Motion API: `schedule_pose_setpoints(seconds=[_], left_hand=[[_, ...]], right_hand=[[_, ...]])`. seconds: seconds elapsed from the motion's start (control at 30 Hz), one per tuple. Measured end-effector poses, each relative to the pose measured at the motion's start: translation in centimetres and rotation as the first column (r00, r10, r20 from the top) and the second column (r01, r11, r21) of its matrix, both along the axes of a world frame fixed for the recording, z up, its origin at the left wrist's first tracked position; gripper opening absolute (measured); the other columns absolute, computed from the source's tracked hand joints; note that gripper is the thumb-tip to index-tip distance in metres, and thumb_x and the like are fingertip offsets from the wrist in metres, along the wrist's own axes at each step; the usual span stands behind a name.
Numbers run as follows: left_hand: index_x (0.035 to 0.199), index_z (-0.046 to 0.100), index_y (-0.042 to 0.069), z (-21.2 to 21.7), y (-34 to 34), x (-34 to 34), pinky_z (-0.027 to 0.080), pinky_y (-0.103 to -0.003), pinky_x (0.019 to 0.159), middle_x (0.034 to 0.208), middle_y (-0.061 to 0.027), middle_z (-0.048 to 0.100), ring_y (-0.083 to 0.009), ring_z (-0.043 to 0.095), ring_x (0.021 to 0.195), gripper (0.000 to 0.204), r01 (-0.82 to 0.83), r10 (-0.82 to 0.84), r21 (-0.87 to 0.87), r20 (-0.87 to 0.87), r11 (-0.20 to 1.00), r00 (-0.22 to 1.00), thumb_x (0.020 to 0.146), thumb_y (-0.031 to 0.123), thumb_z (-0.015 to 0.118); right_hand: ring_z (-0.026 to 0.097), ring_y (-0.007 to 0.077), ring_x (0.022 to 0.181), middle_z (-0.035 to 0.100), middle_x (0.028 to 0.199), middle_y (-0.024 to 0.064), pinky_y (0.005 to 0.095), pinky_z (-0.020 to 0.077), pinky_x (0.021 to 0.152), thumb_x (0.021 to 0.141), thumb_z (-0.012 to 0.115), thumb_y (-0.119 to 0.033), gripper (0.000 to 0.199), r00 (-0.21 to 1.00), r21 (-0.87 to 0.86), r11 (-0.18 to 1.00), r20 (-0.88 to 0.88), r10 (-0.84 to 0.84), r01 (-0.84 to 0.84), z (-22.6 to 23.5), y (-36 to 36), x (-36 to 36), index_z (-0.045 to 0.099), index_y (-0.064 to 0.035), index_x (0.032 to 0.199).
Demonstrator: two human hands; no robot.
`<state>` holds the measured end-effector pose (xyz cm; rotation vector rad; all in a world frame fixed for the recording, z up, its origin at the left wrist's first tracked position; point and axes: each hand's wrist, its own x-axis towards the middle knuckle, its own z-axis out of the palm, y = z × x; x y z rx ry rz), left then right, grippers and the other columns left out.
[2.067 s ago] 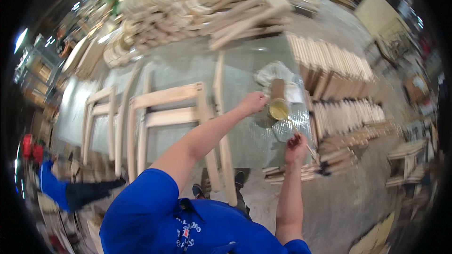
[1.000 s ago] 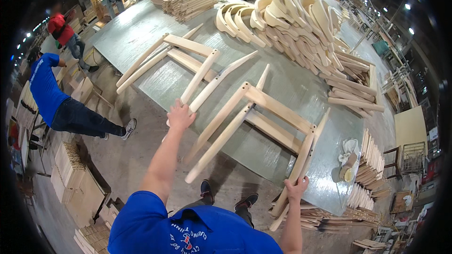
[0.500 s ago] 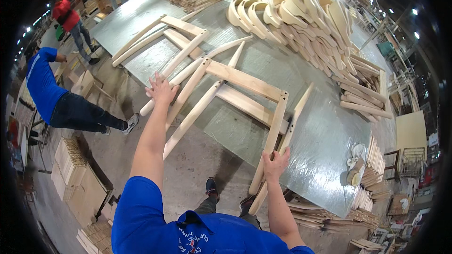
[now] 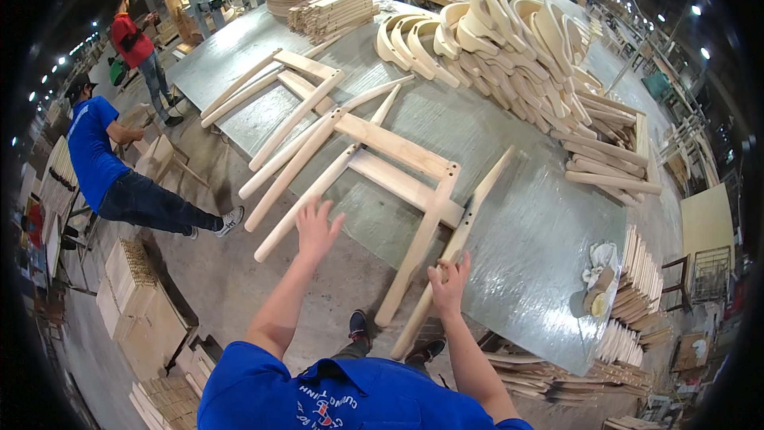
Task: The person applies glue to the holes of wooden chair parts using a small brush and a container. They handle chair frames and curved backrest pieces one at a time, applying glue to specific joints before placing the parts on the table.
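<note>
A pale wooden chair frame [image 4: 395, 146] lies on the table, its legs reaching over the near edge. Two crosspieces join its sides, and dark holes show at the corner joints. Beside its left legs my left hand [image 4: 317, 231] is open, fingers spread, holding nothing. At the frame's right, the fingers of my right hand [image 4: 450, 285] bend around the outer leg; part of that grip is hidden. A second, similar chair frame [image 4: 306, 64] lies farther left, its near leg close against the first frame.
The grey-covered table [image 4: 541, 247] carries stacked curved wooden parts [image 4: 509, 40], flat slats [image 4: 330, 14] and a bundle of legs [image 4: 609, 151]. A cloth [image 4: 601, 263] lies near its right corner. One person in blue [image 4: 99, 143] stands left, near stacked boards [image 4: 127, 287].
My left hand has come off the far legs and moved right and nearer me. The chair frame has shifted a little left and nearer, with my right hand still at its right leg.
</note>
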<state>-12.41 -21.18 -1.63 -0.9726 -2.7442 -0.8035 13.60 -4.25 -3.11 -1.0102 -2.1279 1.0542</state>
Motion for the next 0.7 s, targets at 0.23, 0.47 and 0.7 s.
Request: schedule_pose_setpoints(seconds=[0.23, 0.47, 0.7], left_hand=[[0.137, 0.032, 0.004, 2.1, 2.6, 21.0, 0.042, -0.047, 0.091, 0.122, -0.0256, 0.05, -0.042, 0.043, 0.12, 0.068, 0.346, -0.278, -0.177, 0.322, 0.921, 0.905, 0.083, 0.032, 0.064], [0.136, 0.032, 0.006, -0.1, 4.8, 21.5, 0.048, -0.05, 0.066, 0.087, -0.0269, 0.062, -0.0439, 0.06, 0.081, 0.064, 0.099, -0.111, 0.052, 0.31, 0.994, 0.944, 0.085, 0.031, 0.06], [0.134, 0.039, 0.009, 0.9, 6.1, 21.4, 0.045, -0.049, 0.077, 0.105, -0.0222, 0.058, -0.0395, 0.055, 0.1, 0.062, 0.07, -0.04, -0.19, 0.158, 0.979, 0.987, 0.082, 0.03, 0.063]], right_hand=[[0.055, 0.0193, 0.096, 0.04, 0.13, 0.0147, 0.0236, 0.0476, 0.065, 0.08, 0.063, -0.013, 0.024, 0.993, -0.22, 0.975, -0.119, 0.014, -0.04, -0.8, 3.6, 12.2, 0.061, -0.0034, 0.101], [0.061, 0.0157, 0.081, 0.062, 0.092, 0.0095, 0.0278, 0.0484, 0.068, 0.083, 0.061, -0.015, 0.022, 0.989, -0.391, 0.919, -0.147, -0.006, -0.053, -0.8, 8.7, 20.9, 0.061, -0.0022, 0.101], [0.061, 0.0144, 0.076, 0.065, 0.086, 0.0084, 0.0295, 0.049, 0.07, 0.086, 0.059, -0.017, 0.022, 0.98, -0.328, 0.926, -0.129, 0.152, -0.187, -2.2, 12.2, 23.8, 0.062, -0.0005, 0.1]])
